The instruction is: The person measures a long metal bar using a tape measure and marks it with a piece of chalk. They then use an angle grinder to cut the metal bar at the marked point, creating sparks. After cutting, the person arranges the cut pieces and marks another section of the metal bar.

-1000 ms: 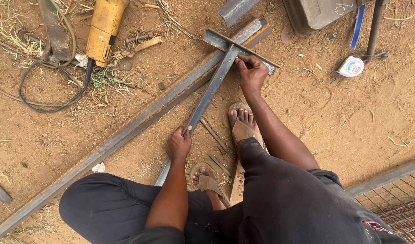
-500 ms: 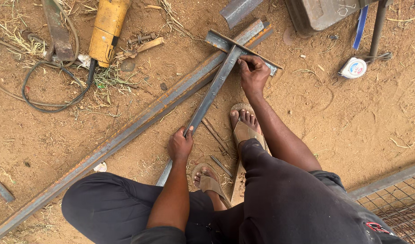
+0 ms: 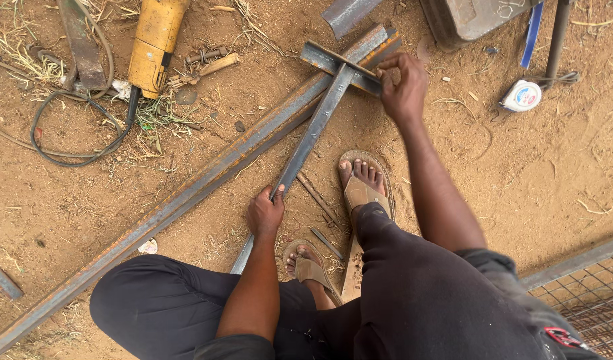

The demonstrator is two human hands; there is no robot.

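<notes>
The person is squatting on sandy ground, and the left hand is pressing down on a grey steel bar, its fingers curled closed around the bar's near stretch. From those fingers the bar is running up and away to a short cross piece lying square across its far end — together they are forming a T. The right hand is gripping the right end of that cross piece, fingers bent tight over it, thumb side toward the bar. Beneath both pieces a long rusty angle iron is lying diagonally, passing just left of the left fingers and under the T's far end. 2 sandalled feet are resting between the hands, just right of the bar. Well left of the right fingers a yellow angle grinder is lying with its black cable looping over the dirt. Right of those fingers, apart from them, a small tape measure is sitting on the sand.
</notes>
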